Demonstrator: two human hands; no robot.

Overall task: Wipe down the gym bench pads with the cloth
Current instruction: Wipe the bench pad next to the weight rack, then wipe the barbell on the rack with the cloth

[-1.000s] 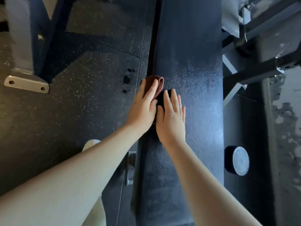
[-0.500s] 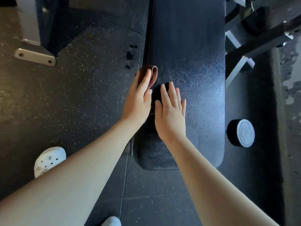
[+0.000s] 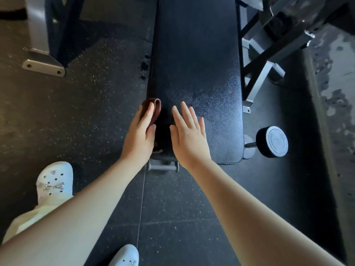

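A long black textured bench pad (image 3: 199, 60) runs away from me down the middle of the head view. A folded brown cloth (image 3: 155, 108) lies at the pad's left edge near its close end. My left hand (image 3: 140, 135) presses flat on the cloth with straight fingers, covering most of it. Beside it, my right hand (image 3: 189, 135) has straight, spread fingers over the bare pad; whether it touches the pad is unclear. A gap of dark pad shows between the two hands.
Speckled black rubber flooring (image 3: 86, 104) surrounds the bench. A grey bolted machine foot (image 3: 44, 64) stands at the far left, a grey steel frame (image 3: 265, 60) at the right. A bench wheel (image 3: 272, 142) sits by the pad's near right corner. My white shoes (image 3: 54, 181) are below.
Both hands slid along the pad toward its near end, drawing the cloth with them. My right hand has moved apart from the left, to the right.
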